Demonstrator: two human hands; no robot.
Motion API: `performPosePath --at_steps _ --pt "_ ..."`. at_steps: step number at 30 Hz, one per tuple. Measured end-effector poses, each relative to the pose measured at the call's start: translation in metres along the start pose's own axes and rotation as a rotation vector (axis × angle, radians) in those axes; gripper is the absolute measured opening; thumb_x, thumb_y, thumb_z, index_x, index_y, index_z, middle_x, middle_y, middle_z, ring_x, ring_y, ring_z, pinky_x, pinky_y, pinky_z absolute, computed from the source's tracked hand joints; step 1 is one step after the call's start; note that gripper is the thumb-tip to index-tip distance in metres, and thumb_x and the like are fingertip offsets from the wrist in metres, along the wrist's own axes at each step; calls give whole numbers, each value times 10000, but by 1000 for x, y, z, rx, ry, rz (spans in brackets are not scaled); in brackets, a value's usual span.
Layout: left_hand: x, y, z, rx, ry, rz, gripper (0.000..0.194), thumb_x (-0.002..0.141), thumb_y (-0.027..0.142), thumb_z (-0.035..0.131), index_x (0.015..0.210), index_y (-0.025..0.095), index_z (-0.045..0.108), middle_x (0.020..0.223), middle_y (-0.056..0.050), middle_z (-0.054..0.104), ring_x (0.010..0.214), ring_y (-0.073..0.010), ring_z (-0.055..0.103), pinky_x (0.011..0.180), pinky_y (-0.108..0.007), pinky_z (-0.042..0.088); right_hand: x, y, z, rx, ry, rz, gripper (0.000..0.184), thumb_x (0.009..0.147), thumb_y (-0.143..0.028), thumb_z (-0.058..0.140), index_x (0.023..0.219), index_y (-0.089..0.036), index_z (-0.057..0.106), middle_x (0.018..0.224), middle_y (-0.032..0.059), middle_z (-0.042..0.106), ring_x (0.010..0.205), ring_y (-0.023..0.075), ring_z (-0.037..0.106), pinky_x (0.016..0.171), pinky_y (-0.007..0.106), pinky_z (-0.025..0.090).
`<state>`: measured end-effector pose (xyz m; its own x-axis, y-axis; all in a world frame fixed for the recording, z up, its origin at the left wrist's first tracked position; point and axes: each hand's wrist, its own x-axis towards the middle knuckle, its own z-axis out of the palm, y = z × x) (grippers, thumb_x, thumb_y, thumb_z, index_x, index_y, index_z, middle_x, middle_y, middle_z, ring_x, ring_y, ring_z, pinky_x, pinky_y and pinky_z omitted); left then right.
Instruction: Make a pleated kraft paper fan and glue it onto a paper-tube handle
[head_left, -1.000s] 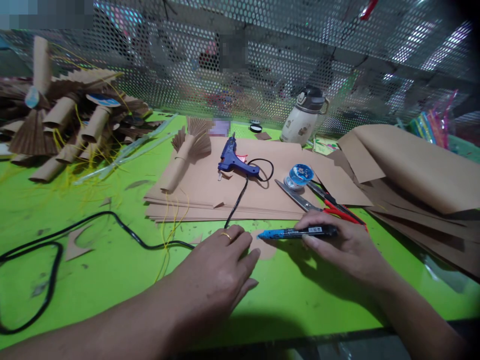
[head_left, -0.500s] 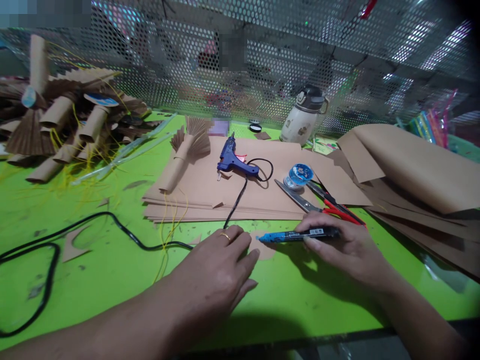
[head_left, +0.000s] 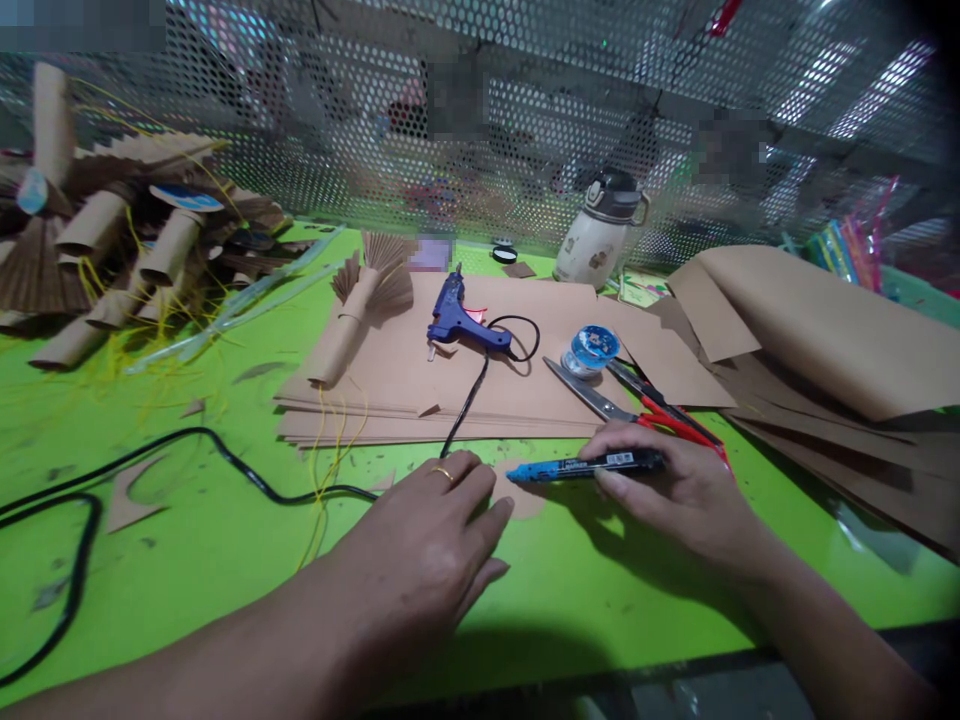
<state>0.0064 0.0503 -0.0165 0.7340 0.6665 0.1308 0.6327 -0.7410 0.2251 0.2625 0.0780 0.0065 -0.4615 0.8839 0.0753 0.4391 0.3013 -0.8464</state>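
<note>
A blue marker (head_left: 577, 466) is gripped in my right hand (head_left: 675, 490), thumb on one side and fingers on the other. Its blue tip points left and meets, or nearly meets, a small rounded piece of brown paper (head_left: 529, 497) on the green table. At the left edge of that piece rests my left hand (head_left: 439, 535), fingers apart and loosely bent, a ring on one finger; part of the paper is hidden beneath it. Just behind my right hand lie red-handled scissors (head_left: 600, 398). A round container with blue contents (head_left: 592, 349) stands by the blades.
A purple glue gun (head_left: 465, 325) and a pleated paper figure (head_left: 349, 325) lie on stacked brown sheets (head_left: 420, 385). Its black cord (head_left: 247, 470) crosses the table (head_left: 247, 580) at left. Paper figures (head_left: 105, 240) are piled far left. A flask (head_left: 596, 235) stands by the perforated screen.
The whole view has shifted slightly, so things appear a little further left. The marker still lies over the paper piece in my right hand, and my left hand stays on its edge.
</note>
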Motion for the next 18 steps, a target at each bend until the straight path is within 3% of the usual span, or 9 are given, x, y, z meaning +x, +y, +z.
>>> performPosePath --at_steps 4,11,18 --pt "1 0 0 3 8 5 279 865 294 516 1094 143 570 989 -123 541 981 -287 465 800 -463 463 -1 -1 -1 31 32 21 145 863 -223 572 1003 -237 607 805 7 615 586 98 555 511 203 472" --pt "0 1 -2 -4 -1 -3 234 862 293 519 1038 150 578 964 -118 544 963 -285 471 780 -461 466 1 5 -10 174 307 34 103 854 -211 592 947 -211 636 667 -4 608 608 121 576 567 230 494" --pt "1 1 -1 -6 -20 -16 239 865 299 517 1043 152 576 1010 -118 545 999 -287 466 820 -473 458 4 5 -5 457 199 77 137 884 -223 555 1006 -206 617 656 5 630 558 120 575 527 243 488"
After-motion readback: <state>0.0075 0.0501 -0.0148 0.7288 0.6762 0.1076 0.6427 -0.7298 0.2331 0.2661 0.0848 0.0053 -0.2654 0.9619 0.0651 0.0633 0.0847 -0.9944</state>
